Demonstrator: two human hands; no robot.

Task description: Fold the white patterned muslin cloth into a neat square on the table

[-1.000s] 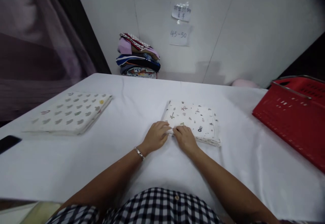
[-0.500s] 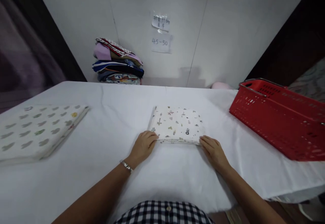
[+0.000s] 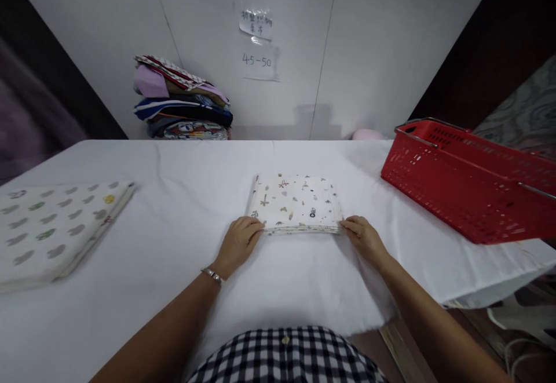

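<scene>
A white cloth (image 3: 297,202) with small printed figures lies folded into a flat rectangle in the middle of the table. At its near left corner, my left hand (image 3: 240,239) pinches the folded edge, thumb and fingers together; a silver bracelet circles that wrist. My right hand (image 3: 364,238) grips the near right corner the same way. Layered folds show along the near edge between the two hands. Farther left lies a second folded cloth (image 3: 56,226), white with grey, green and yellow shapes, touched by neither hand.
A red plastic basket (image 3: 469,180) with metal handles stands on the right of the white-covered table (image 3: 186,221). Behind the far edge, a stack of folded fabrics (image 3: 185,99) rises against the wall. Two paper notes (image 3: 260,61) are taped there. Something pink (image 3: 369,134) peeks up at the back.
The whole view has shifted slightly, so things sit a little farther left and higher. Both hands stay at the cloth's near corners, the right fingers now more pinched. The cloth keeps its folded shape.
</scene>
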